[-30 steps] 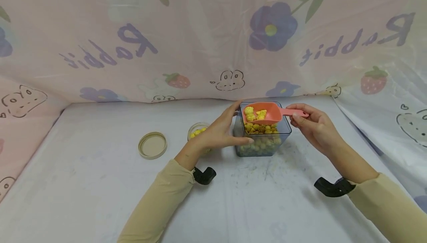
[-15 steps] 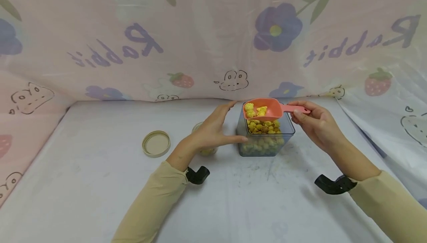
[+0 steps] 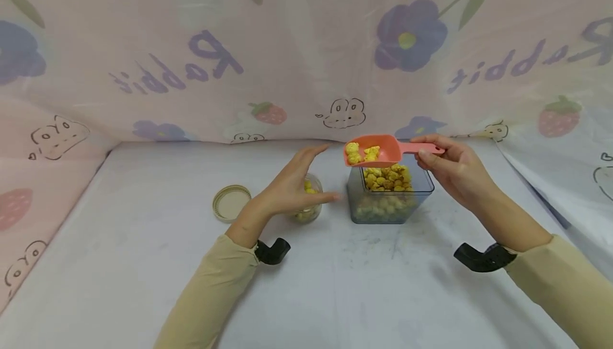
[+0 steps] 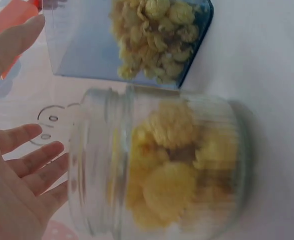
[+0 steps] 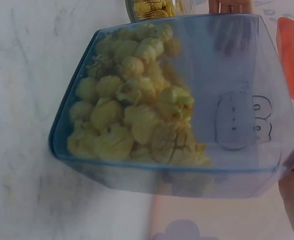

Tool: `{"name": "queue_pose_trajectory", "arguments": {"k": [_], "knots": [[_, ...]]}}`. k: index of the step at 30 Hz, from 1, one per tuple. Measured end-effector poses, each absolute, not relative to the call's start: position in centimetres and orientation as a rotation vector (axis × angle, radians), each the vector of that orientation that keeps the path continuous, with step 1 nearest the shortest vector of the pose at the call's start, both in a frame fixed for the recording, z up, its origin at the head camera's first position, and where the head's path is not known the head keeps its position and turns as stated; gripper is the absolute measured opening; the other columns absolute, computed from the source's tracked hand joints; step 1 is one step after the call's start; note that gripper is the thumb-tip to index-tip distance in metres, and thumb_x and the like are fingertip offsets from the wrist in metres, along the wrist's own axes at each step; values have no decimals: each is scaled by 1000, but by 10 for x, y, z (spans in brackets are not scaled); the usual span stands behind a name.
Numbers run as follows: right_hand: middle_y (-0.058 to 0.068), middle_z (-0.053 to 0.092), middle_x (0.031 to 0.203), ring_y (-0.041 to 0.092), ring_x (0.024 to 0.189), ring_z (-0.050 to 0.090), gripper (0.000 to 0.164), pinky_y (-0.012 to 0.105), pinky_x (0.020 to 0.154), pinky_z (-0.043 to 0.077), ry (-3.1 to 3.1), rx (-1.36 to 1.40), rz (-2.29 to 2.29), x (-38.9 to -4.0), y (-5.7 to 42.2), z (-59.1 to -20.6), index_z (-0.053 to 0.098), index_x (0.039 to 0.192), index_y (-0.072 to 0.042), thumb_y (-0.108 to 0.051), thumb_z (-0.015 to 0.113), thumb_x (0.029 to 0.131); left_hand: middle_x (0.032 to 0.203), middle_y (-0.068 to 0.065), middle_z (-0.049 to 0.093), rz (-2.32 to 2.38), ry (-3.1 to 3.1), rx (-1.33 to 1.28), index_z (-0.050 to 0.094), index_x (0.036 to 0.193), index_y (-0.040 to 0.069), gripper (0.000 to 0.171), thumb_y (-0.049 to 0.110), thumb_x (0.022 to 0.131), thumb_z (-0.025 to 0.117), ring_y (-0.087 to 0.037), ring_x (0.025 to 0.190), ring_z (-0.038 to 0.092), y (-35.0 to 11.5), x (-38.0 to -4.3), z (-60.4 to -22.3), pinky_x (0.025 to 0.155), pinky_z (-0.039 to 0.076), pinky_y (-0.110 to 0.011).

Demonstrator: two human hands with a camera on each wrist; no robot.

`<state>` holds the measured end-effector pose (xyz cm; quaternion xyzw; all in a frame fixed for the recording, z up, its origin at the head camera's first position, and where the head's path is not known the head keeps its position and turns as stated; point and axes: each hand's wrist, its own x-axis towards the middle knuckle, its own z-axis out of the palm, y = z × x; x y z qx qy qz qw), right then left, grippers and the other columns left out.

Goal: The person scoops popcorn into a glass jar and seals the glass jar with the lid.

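In the head view my right hand (image 3: pixel 452 167) pinches the handle of a coral-pink scoop (image 3: pixel 390 149), held level above the back left of a clear bluish box (image 3: pixel 383 210). Several yellow popcorn pieces (image 3: pixel 353 153) lie in the scoop. More popcorn (image 5: pixel 116 115) partly fills the box. My left hand (image 3: pixel 289 188) is spread, thumb and fingers apart, with nothing in its grasp. It partly covers a small glass jar (image 3: pixel 308 215) in the head view. The left wrist view shows this lidless jar (image 4: pixel 187 170) with popcorn inside, beside my straight fingers.
A round beige lid (image 3: pixel 231 204) lies on the white table cover (image 3: pixel 297 296) left of the jar. Behind the table hangs a printed curtain (image 3: pixel 297 61) with flowers and rabbits. Dark wrist mounts (image 3: pixel 273 251) stick out below both wrists.
My left hand has moved left, away from the box and towards the jar, exposing more of the jar. The scoop has risen and shifted slightly left over the box, still carrying its popcorn.
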<state>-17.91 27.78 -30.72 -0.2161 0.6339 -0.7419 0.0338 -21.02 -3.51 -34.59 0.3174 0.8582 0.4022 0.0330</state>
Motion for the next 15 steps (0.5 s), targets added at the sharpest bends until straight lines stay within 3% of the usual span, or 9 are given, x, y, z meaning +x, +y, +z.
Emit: {"name": "queue_pose_trajectory", "arguments": {"k": [15], "knots": [[4, 52, 99, 14, 81, 48, 27, 18, 74, 48, 2060, -650, -2160, -186, 258, -300, 65, 111, -5, 6, 46, 96, 149, -6, 33, 1236, 2657, 907, 31, 148, 13, 94, 40, 74, 82, -24, 139, 32, -61, -209, -353, 115, 30, -48]]}}
